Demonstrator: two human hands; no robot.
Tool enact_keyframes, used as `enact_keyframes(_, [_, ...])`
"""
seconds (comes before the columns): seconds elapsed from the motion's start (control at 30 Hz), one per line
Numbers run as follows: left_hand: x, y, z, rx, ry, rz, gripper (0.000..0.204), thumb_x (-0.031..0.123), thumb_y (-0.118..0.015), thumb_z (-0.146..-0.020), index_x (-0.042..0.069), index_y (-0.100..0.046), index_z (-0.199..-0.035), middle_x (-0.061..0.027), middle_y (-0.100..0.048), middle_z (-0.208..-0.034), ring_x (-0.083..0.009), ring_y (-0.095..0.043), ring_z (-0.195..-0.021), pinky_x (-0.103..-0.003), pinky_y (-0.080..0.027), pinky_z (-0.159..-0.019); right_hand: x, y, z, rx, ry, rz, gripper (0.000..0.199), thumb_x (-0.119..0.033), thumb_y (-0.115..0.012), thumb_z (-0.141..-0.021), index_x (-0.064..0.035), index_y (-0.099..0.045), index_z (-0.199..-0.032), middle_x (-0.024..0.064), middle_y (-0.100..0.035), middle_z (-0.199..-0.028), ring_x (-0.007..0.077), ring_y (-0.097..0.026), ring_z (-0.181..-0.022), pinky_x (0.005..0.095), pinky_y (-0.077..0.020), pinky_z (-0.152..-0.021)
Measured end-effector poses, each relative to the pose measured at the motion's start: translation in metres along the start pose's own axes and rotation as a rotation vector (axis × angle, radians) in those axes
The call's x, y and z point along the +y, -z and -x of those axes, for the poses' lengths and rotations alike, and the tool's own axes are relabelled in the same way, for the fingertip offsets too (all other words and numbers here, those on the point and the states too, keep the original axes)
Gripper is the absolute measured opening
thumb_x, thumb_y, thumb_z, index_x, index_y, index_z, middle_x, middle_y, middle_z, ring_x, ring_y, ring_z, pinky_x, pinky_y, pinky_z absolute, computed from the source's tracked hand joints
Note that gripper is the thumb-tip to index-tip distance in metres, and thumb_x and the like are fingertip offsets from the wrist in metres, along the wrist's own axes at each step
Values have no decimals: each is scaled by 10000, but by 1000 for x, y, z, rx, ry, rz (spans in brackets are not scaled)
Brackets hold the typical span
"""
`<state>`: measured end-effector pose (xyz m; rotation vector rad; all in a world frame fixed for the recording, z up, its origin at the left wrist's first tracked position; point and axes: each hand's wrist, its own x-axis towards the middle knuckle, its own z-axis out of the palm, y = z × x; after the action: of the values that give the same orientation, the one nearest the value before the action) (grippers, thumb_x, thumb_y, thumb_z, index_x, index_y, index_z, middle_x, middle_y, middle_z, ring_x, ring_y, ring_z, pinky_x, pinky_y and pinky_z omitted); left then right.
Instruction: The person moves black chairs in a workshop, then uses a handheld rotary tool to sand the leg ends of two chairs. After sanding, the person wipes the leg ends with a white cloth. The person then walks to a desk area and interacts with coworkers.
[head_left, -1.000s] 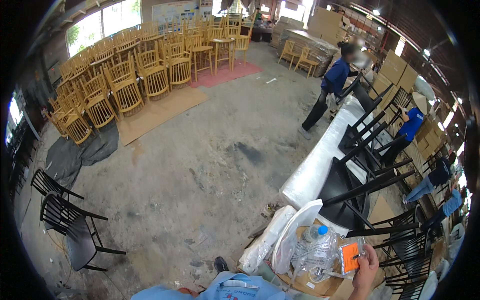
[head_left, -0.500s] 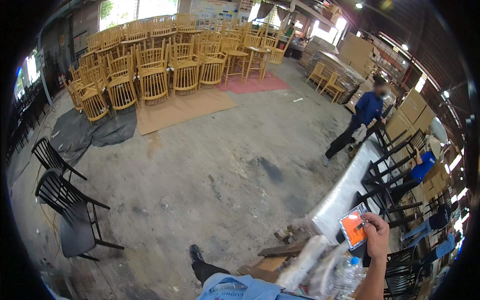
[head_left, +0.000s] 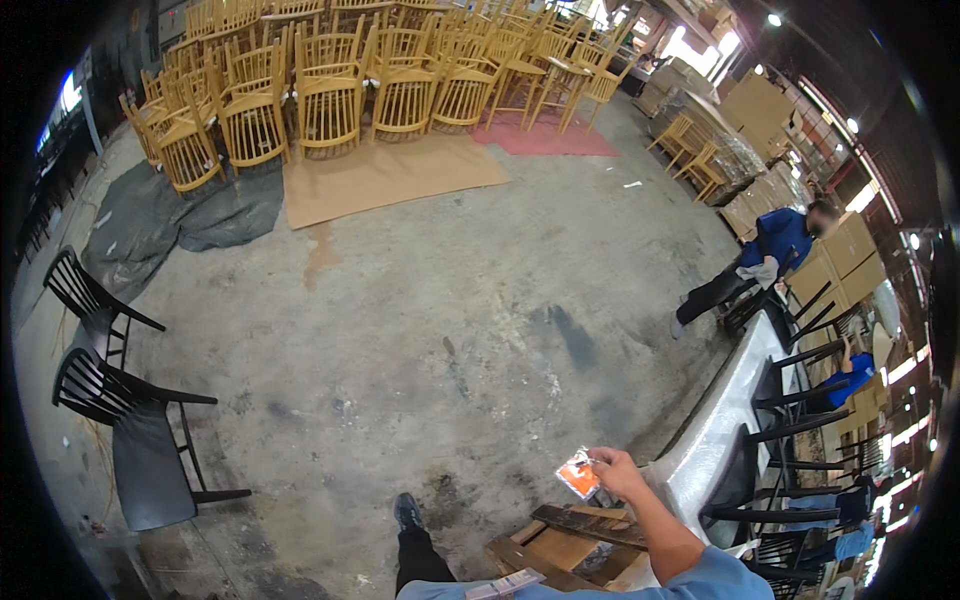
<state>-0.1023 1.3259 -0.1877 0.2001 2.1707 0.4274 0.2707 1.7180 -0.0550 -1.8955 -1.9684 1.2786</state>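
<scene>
My right hand (head_left: 618,472) reaches in from the lower right with the arm bent. Its thumb and fingers pinch the edge of a small orange card (head_left: 579,475) with a shiny, silvery border, which looks like a badge in a clear sleeve. Glare covers part of its face. Card and hand are held in the air above the concrete floor. Below them is a wooden pallet (head_left: 545,528). My left hand does not show in this view.
Two black chairs (head_left: 150,465) stand at the left. Stacked light-wood chairs (head_left: 330,95) fill the back, by a brown floor sheet (head_left: 390,180). At the right, upturned black chairs (head_left: 740,470) lie along a film-covered bench (head_left: 715,425). A person in blue (head_left: 785,240) stands beside it.
My right hand has brought the card leftward, away from the bench side. The view has tilted down and turned. The person in blue now leans toward the bench.
</scene>
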Motion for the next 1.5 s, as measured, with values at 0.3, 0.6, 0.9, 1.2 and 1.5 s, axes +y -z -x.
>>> enact_keyframes(0.3, [43,21,-8,11,-123,24,615,429,-707,-858,55,-575,-1328,-202,-584,-1341,-339,-560,-1245,-453,-427,-1057,-65,-52,-26,-135,97,-26,480,-140,-637,-856,-87,-584,-1330,151,-706,-1071,212,-679,-872,352,-544,-777])
enact_keyframes(0.6, [342,-54,-30,-472,-1251,-377,610,416,-713,-878,12,-546,-1304,-202,-639,-1211,-313,-640,-1089,-391,-494,-931,-84,-57,-56,-327,319,73,609,-275,-681,-854,-126,-475,-1408,212,-694,-1095,339,-680,-996,439,-525,-863])
enact_keyframes(0.9, [605,-178,-31,-777,-1124,-498,458,399,-682,-917,3,-618,-1136,-104,-643,-818,-213,-590,-739,-318,-495,-690,-2,39,-192,-53,95,-662,589,-232,-658,-907,6,-442,-1400,111,-716,-945,180,-655,-849,329,-520,-765])
enact_keyframes(1.2, [760,-174,-152,-9,-546,-318,489,303,-677,-848,-56,-623,-1175,-265,-660,-1162,-360,-619,-1128,-444,-464,-985,138,105,-291,-216,-439,-53,486,-379,-609,-872,-32,-645,-1211,187,-712,-1072,322,-678,-1003,416,-524,-854])
enact_keyframes(1.5, [907,-201,-306,-109,-507,-1109,530,405,-583,-867,73,-625,-1278,-154,-593,-1352,-332,-534,-1280,-398,-376,-1121,95,274,-552,-114,-504,-273,463,-370,-611,-860,-31,-650,-1173,192,-709,-1049,333,-677,-986,425,-524,-840])
